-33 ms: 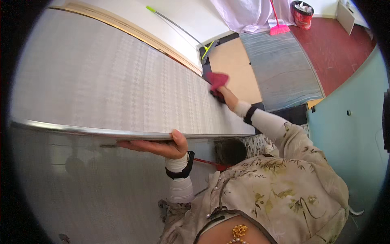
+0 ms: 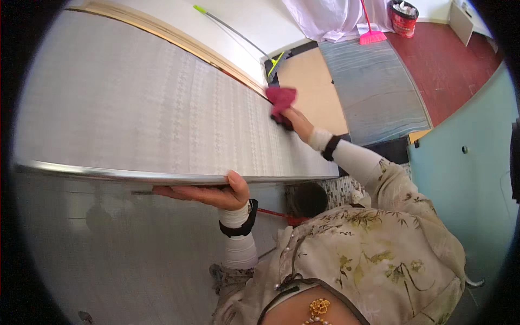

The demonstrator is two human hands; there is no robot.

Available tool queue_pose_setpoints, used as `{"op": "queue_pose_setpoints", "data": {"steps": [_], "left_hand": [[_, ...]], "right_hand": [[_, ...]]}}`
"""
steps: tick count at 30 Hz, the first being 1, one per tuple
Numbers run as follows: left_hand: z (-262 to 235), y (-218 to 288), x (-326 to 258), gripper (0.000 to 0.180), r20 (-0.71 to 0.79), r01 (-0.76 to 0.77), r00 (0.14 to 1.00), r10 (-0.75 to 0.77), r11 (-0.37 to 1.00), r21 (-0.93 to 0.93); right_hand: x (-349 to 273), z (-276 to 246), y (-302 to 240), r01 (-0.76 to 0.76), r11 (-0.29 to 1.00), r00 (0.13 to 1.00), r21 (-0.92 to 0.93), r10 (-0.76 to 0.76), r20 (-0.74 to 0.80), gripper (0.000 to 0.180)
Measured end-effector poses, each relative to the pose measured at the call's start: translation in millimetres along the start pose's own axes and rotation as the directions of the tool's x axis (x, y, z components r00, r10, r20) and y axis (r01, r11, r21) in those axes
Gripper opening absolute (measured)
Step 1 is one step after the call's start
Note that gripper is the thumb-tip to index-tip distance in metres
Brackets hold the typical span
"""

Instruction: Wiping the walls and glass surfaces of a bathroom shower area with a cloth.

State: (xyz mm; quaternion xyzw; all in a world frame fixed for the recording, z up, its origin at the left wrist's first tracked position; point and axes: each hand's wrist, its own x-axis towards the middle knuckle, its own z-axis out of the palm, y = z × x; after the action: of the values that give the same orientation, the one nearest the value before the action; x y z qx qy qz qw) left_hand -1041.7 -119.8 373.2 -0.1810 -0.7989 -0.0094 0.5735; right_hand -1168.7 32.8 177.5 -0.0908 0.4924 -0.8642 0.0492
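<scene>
A big flat top (image 2: 151,108) with a pale patterned covering and a shiny metal front edge (image 2: 108,174) fills the left of the view. My left hand (image 2: 211,192) grips that front edge, thumb on top and fingers underneath. My right hand (image 2: 292,122) reaches out to the top's far right edge and presses a dark pink cloth (image 2: 281,97) against it. Both wrists wear white sleeves with black bands.
A pole with a green tip (image 2: 233,30) lies beyond the top. Farther right are a blue-grey striped mat (image 2: 374,86), a pink broom (image 2: 370,32), a red bin (image 2: 405,16) and red floor (image 2: 449,54). A teal panel (image 2: 466,179) stands at my right.
</scene>
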Motion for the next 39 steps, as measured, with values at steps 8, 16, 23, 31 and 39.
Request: {"op": "queue_pose_setpoints", "data": {"steps": [8, 16, 23, 31, 39], "left_hand": [[4, 6, 12, 0.101, 0.000, 0.027, 1.000, -0.027, 0.999, -0.044], [-1, -10, -8, 0.103, 0.006, 0.010, 1.000, -0.010, 1.000, 0.006], [3, -7, 2, 0.102, 0.005, -0.063, 0.998, 0.063, 0.998, 0.005], [-7, -3, -17, 0.082, 0.082, 0.113, 0.992, -0.096, 0.965, -0.238], [-64, 14, -98, 0.070, 0.529, 0.415, 0.824, -0.203, 0.853, -0.318]], "right_hand": [[-2, -32, 56, -0.028, 0.976, 0.990, -0.217, -0.004, -0.143, 0.044], [-170, -103, 294, -0.733, 0.593, 0.486, 0.333, 0.799, -0.353, 0.041], [-157, -30, 201, -0.402, 0.516, 0.402, 0.756, 0.842, -0.360, 0.046], [-151, 64, -15, -0.457, 0.377, 0.711, 0.806, 0.699, 0.076, 0.043], [-171, 106, -72, -0.471, 0.493, 0.854, 0.732, 0.464, 0.237, 0.049]]}}
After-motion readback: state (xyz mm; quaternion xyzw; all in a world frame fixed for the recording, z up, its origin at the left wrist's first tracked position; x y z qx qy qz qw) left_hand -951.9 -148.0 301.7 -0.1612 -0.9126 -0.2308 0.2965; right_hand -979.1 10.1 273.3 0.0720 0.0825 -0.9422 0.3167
